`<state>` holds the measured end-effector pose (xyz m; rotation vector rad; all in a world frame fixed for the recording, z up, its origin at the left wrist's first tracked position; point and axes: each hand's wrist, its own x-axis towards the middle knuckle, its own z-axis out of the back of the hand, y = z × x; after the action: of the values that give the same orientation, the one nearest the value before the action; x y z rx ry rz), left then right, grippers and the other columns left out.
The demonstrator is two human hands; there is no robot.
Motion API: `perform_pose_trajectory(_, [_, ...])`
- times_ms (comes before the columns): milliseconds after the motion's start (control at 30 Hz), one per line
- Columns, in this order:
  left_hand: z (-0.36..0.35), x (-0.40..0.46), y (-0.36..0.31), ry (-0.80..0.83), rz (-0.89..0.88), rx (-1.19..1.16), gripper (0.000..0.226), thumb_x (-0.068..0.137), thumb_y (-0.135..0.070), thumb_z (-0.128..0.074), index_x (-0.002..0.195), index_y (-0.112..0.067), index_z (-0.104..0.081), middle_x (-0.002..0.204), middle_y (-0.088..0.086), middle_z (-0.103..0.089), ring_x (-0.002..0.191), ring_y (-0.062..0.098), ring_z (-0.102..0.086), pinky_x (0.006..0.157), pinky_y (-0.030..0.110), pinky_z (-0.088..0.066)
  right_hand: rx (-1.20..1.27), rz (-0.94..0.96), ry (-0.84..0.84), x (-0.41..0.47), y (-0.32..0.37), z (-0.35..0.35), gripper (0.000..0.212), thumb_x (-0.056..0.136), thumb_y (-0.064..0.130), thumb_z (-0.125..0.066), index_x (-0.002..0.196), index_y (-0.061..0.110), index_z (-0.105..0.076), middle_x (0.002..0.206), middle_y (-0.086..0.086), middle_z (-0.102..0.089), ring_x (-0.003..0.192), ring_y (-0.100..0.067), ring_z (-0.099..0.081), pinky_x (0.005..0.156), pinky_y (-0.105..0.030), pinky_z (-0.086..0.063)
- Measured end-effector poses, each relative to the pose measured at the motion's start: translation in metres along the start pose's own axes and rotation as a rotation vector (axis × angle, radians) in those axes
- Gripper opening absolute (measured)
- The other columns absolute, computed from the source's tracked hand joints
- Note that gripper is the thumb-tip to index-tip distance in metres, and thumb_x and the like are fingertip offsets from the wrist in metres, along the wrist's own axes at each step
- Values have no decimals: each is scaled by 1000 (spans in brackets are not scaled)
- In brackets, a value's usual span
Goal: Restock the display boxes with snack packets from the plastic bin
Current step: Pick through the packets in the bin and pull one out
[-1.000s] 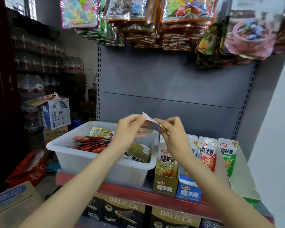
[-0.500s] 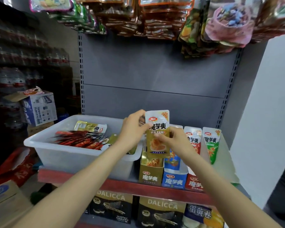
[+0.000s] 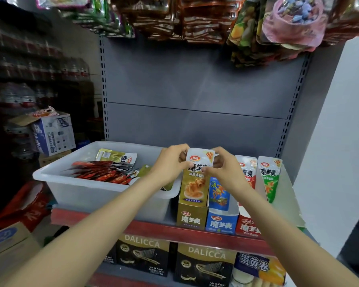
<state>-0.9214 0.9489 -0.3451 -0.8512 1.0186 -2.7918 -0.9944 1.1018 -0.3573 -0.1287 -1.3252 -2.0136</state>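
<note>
Both hands are meeting at the centre of the shelf: the left hand (image 3: 170, 162) and the right hand (image 3: 226, 168) are each pinching an upper edge of a gold snack packet (image 3: 197, 179), which is standing upright in the gold display box (image 3: 192, 216). Just beside it, toward three o'clock, a blue display box (image 3: 221, 223), a red display box (image 3: 248, 227) and a green packet (image 3: 269, 179) are lining up in a row. At nine o'clock from the hands, the white plastic bin (image 3: 87, 193) is sitting on the red-edged shelf (image 3: 153, 228), holding a heap of red packets (image 3: 104, 172) and a gold one near its back wall. Behind everything the grey back panel (image 3: 195, 90) is rising bare, with bagged sweets (image 3: 195, 19) hanging in bunches at twelve o'clock. Below, at six o'clock, black wafer cartons (image 3: 143, 257) are filling the lower tier. Off at nine o'clock, cardboard cartons (image 3: 52, 133) and dim stacks of bottles (image 3: 15, 96) are crowding the room's dark side.
</note>
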Motion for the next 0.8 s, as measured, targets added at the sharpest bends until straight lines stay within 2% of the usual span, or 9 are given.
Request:
perform_pose_trajectory(100, [-4, -3, 8, 1, 18, 26, 27, 80, -12, -72, 104, -17, -59, 84, -6, -59, 70, 6, -53, 62, 13, -41, -212, 27, 47, 0, -5, -1, 35, 80, 8, -72, 104, 19, -49, 83, 7, -58, 68, -3, -57, 50, -7, -42])
perform_pose_trajectory(167, [-4, -6, 13, -11, 12, 40, 33, 81, -8, -70, 108, -20, -56, 86, -4, -57, 69, 8, -52, 64, 17, -43, -409, 68, 70, 0, -10, -3, 35, 80, 11, -72, 105, 20, -50, 94, 1, -58, 72, -10, -56, 55, -12, -39])
perform_pose_trajectory(233, [-5, -8, 16, 13, -10, 110, 24, 82, -7, -68, 102, -19, -60, 87, -3, -58, 72, 11, -53, 67, 19, -42, -527, 86, 72, 1, -13, -5, 32, 80, 14, -72, 105, 19, -53, 103, -2, -57, 80, -14, -56, 63, -18, -39])
perform_pose_trajectory(367, [-3, -10, 23, 63, -1, 202, 10, 85, -12, -64, 91, -20, -68, 91, -4, -64, 77, 9, -54, 71, 21, -43, -623, 132, 58, 3, -8, -5, 30, 84, 20, -68, 112, 20, -56, 115, -1, -50, 98, -14, -51, 76, -20, -40])
perform_pose_trajectory(533, [23, -7, 47, -14, 117, 233, 9, 88, -15, -62, 95, -18, -66, 94, -2, -65, 83, 12, -57, 80, 26, -47, -612, 220, 59, 10, 12, -13, 28, 92, 24, -55, 120, 20, -55, 125, 1, -49, 115, -14, -47, 89, -26, -43])
perform_pose_trajectory(600, [35, -5, 63, 58, 217, 316, 14, 88, -19, -62, 100, -13, -66, 100, 2, -67, 92, 17, -60, 83, 27, -46, -639, 251, 101, 17, 19, -21, 29, 94, 24, -52, 122, 20, -55, 128, 0, -49, 118, -16, -46, 92, -28, -43])
perform_pose_trajectory(700, [44, -4, 75, 299, 368, 415, 31, 86, -30, -66, 105, -6, -65, 105, 8, -67, 101, 25, -61, 84, 30, -45, -731, 263, 253, 29, 25, -34, 37, 94, 26, -50, 131, 20, -51, 136, -1, -47, 124, -18, -43, 100, -35, -42])
perform_pose_trajectory(767, [44, -5, 73, 454, 416, 428, 34, 85, -36, -66, 98, -5, -65, 94, 5, -65, 88, 22, -60, 73, 29, -43, -844, 200, 376, 37, 25, -42, 44, 94, 33, -50, 136, 20, -48, 140, -2, -45, 126, -21, -44, 101, -41, -42])
perform_pose_trajectory(800, [42, -4, 70, 491, 430, 438, 32, 84, -37, -67, 85, -5, -63, 81, 3, -61, 75, 19, -55, 63, 27, -39, -903, 159, 423, 40, 25, -44, 45, 93, 37, -50, 135, 19, -49, 138, -4, -46, 124, -24, -46, 100, -43, -43])
